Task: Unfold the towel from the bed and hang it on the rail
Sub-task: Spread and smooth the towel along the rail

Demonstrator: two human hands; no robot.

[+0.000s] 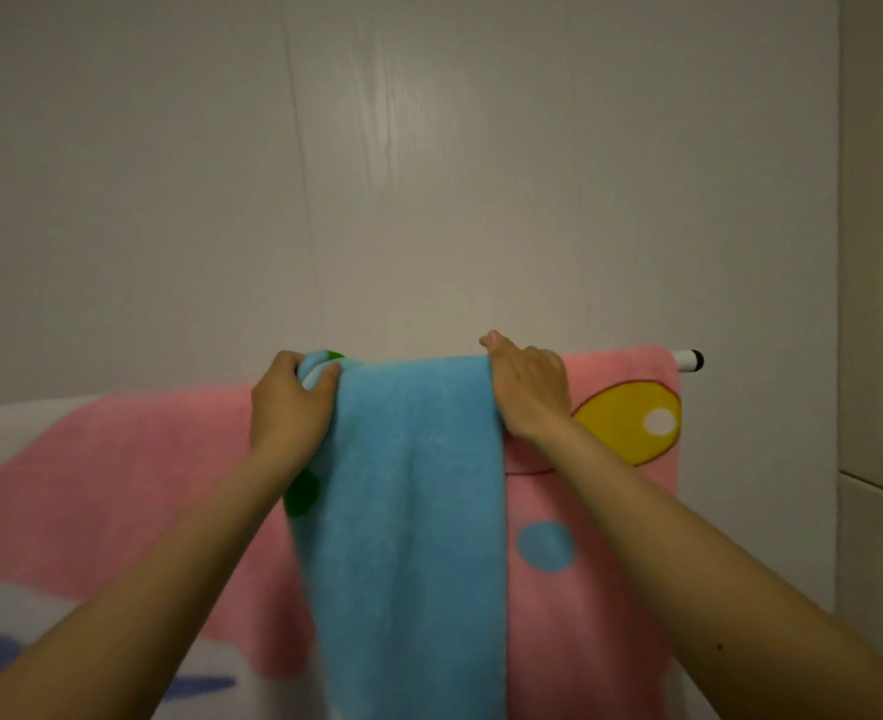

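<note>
Fluffy blue towel (408, 491) hanging over white rail (687, 360), draping toward 6 o'clock. Left hand (288, 402) gripping bunched towel edge at 9 o'clock; right hand (527, 387) curling over towel's 3 o'clock edge, overlapping pink patterned towel (600, 589).

The towel (408, 485) hangs over the rail (688, 360), in front of a larger towel (595, 589), between both hands.

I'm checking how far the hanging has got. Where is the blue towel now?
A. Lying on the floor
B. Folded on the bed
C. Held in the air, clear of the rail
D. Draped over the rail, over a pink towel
D: the blue towel hangs over the rail, overlapping the pink towel, with the left hand and right hand on its top edge.
</note>
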